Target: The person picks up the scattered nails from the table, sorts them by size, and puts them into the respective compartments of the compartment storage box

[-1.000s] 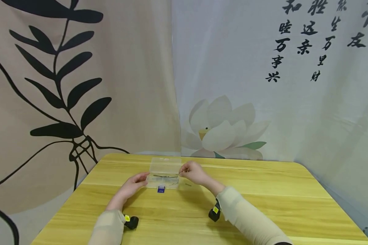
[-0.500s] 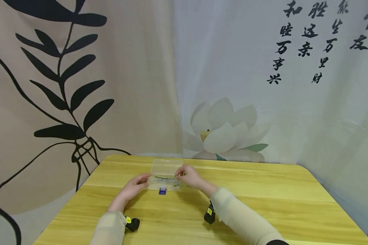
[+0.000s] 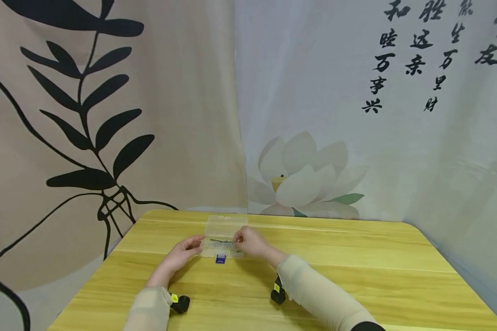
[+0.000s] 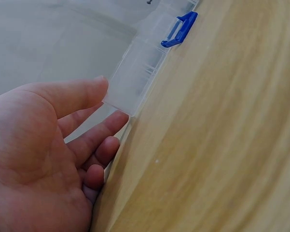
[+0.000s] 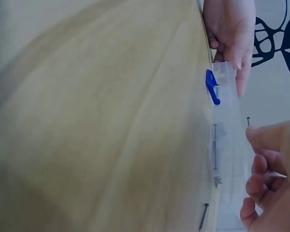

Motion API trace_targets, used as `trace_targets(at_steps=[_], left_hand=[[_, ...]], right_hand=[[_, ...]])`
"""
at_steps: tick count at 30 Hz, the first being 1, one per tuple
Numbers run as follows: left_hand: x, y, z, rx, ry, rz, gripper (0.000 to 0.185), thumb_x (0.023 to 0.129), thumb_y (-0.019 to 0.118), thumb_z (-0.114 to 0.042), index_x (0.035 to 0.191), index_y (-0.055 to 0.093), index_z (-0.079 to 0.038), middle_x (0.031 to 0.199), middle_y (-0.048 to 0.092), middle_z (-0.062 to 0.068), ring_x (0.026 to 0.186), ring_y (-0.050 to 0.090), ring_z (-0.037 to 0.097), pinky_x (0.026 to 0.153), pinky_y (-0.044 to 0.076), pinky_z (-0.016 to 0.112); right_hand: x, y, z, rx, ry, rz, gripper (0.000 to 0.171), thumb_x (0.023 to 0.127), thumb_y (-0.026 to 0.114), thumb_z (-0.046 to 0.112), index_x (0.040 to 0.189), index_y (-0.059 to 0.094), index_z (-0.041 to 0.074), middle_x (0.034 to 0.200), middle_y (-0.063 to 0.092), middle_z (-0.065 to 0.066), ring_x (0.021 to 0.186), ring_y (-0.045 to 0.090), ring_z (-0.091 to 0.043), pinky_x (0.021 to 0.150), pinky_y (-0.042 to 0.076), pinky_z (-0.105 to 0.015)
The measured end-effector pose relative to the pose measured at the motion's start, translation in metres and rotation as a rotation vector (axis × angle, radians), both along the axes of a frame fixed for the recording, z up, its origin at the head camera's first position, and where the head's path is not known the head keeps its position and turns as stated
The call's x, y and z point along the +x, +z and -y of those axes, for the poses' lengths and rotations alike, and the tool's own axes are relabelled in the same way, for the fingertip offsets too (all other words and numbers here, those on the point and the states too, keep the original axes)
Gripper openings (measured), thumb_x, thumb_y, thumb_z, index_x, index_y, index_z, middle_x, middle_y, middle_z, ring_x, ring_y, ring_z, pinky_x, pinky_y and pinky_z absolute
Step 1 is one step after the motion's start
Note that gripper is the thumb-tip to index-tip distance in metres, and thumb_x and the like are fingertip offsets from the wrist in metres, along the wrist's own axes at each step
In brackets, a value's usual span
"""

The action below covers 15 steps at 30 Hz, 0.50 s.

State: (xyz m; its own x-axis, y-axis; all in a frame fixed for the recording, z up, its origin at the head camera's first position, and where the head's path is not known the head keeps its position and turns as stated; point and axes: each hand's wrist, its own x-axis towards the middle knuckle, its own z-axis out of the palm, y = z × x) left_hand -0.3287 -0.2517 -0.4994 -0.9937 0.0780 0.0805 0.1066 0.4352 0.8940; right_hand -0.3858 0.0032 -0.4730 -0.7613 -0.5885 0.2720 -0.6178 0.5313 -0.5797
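Note:
A clear plastic box [image 3: 210, 251] with a blue latch [image 3: 220, 259] lies on the table, its lid [image 3: 227, 225] raised at the back. My left hand [image 3: 185, 253] holds the box's left end, thumb against the wall and fingers round the corner. Over the right half of the box, my right hand [image 3: 251, 242] pinches a thin nail [image 5: 248, 121]; only its head end shows past the fingertips. Dark nails [image 3: 219, 241] lie inside the box, and one nail [image 5: 214, 145] shows through its front wall. Another loose nail [image 5: 204, 216] rests on the table beside the box.
The wooden table [image 3: 335, 271] spreads to both sides and in front of the box. Behind it hangs a printed curtain [image 3: 190, 115]. A black camera block [image 3: 278, 294] sits under the right wrist, and another camera block [image 3: 181, 304] beside the left.
My right hand has moved left from the box's right edge to over its right half, carrying the nail. The left hand stays at the box's left end.

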Motion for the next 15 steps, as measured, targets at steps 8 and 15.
trace_targets(at_steps=[8,15], left_hand=[[0.0002,-0.0001,0.0,-0.004,0.008,0.004,0.044,0.099,0.057,-0.014,0.141,0.05,-0.006,0.138,0.049,0.023,0.127,0.044,0.039,0.101,0.038,0.053],[0.001,0.0004,-0.0002,-0.006,0.005,0.002,0.043,0.098,0.057,-0.013,0.141,0.05,-0.005,0.138,0.049,0.023,0.128,0.043,0.04,0.102,0.037,0.054]], right_hand=[[0.0041,-0.0014,0.006,0.061,-0.032,-0.035,0.005,0.087,0.07,0.009,0.086,0.072,0.005,0.08,0.052,0.006,0.071,0.049,-0.006,0.065,0.046,-0.021],[0.0046,-0.0048,0.0073,0.086,-0.034,-0.077,0.005,0.084,0.073,0.01,0.082,0.071,0.006,0.079,0.053,0.007,0.074,0.051,-0.005,0.069,0.047,-0.021]])
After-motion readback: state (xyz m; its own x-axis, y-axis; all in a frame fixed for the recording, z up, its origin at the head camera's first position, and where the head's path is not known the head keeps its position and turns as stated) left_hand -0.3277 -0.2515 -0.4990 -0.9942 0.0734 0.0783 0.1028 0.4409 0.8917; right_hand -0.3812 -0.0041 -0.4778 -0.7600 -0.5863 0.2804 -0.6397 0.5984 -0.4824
